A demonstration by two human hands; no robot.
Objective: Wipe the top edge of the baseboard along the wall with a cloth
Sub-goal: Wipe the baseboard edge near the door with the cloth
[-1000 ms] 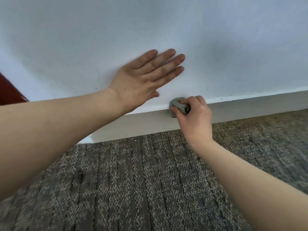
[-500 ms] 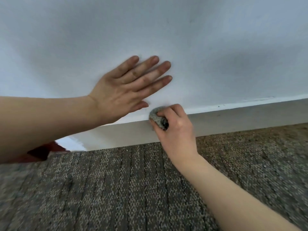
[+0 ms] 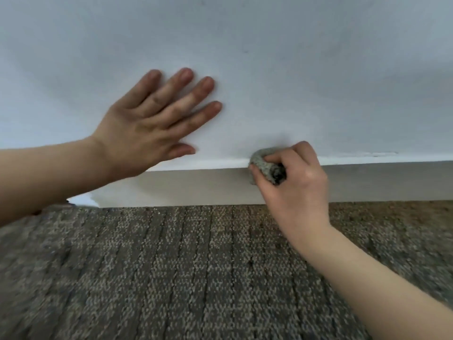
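My right hand (image 3: 295, 192) grips a small wad of grey cloth (image 3: 264, 164), fingers and thumb curled tight round it. The cloth sits on the top edge of the pale baseboard (image 3: 196, 187), where that edge meets the foot of the white wall (image 3: 306, 69). It also laps a little way down the baseboard's face. My left hand (image 3: 149, 133) lies flat on the wall, fingers straight and spread, holding nothing. It is left of the cloth and apart from it. Patterned grey-brown carpet (image 3: 196, 266) runs below the baseboard.

To wipe well, I judge I should press the wad down onto the narrow ledge rather than against the face. I should draw it along in one steady line and lean on my flat hand for balance. Turning to a fresh fold may help once dust gathers.

No brand, label or writing can be read anywhere.
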